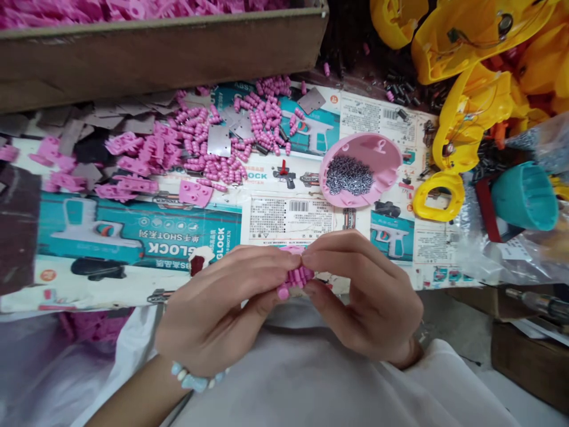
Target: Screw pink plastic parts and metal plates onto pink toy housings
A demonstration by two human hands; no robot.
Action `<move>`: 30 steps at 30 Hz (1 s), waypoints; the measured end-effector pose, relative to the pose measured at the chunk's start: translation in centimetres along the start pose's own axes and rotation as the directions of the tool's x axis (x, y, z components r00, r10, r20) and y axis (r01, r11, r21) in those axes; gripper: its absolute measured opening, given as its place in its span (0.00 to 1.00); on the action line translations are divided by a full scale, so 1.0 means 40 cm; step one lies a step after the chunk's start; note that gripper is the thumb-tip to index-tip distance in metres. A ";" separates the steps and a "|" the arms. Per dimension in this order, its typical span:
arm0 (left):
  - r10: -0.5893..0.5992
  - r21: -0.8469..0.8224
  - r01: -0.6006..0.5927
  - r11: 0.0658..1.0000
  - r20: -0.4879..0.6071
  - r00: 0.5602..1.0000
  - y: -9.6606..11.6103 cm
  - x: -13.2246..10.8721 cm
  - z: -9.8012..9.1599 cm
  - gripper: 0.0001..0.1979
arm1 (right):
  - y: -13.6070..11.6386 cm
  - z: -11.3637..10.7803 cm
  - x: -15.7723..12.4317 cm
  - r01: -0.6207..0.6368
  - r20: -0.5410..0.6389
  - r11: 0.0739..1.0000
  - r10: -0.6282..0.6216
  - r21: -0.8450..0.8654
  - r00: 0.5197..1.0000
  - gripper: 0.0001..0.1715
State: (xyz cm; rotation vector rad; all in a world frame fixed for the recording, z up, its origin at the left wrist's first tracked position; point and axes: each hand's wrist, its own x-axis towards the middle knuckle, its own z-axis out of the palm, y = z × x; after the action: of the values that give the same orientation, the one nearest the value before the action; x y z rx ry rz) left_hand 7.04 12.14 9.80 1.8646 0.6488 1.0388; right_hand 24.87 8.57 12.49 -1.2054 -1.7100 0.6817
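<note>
Pale shirt fabric (311, 379) fills the bottom of the frame, right under the camera, with a loose white sleeve (128, 320) at lower left. Ahead of it, a flattened printed carton sheet (288, 213) covers the bench, and a brown cardboard box (155, 59) full of pink parts runs along the upper left. Hollow yellow plastic shells (466, 59) crowd the upper right, above a clear plastic bag (489, 249) and a teal plastic cup (524, 196).

At bottom centre, the left hand (217, 308) and right hand (364, 290) curl inward, fingertips meeting as they pinch a cluster of small pink pegs (297, 277) from both sides. That cluster sits just above the shirt, at the carton's near edge.

Beyond the fingers lies a round pink tray (382, 148) holding a heap of tiny dark metal springs (349, 175). Flat pink moulded pieces (133, 184) and loose pink capsules (262, 112) are strewn across the carton at upper left and centre. A pale blue beaded bracelet (193, 376) circles the left wrist.

Loosened fingertips could let the pegs spill into the loose capsules or drop off the carton's edge. A knocked tray could scatter the springs.
</note>
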 end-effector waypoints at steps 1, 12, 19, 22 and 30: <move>0.030 0.072 -0.033 0.997 0.046 0.998 0.000 0.007 -0.010 0.10 | -0.001 -0.002 0.002 0.008 0.005 1.000 -0.008 -0.007 1.000 0.09; 0.101 0.095 -0.108 0.990 0.072 0.992 -0.015 0.013 -0.031 0.13 | 0.010 0.007 0.003 0.068 -0.017 0.995 -0.067 0.079 0.998 0.07; 0.140 0.041 -0.142 0.989 0.055 0.989 -0.024 0.000 -0.014 0.17 | 0.002 0.004 0.003 0.006 0.023 0.991 -0.010 0.131 1.000 0.03; 0.130 0.055 -0.131 0.990 0.026 0.991 -0.019 -0.008 -0.015 0.15 | -0.005 0.003 0.001 -0.007 0.010 0.995 0.006 0.101 1.000 0.02; 0.143 0.553 -0.293 0.780 0.299 0.943 0.012 0.196 -0.007 0.12 | 0.077 -0.002 -0.045 -0.454 -0.140 0.761 0.569 0.464 0.810 0.04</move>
State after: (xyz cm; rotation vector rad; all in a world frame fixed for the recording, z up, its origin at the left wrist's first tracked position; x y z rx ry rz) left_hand 10.84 18.00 13.41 2.6269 0.6667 0.7720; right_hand 26.44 8.05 9.34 -1.3949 -0.9215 1.0896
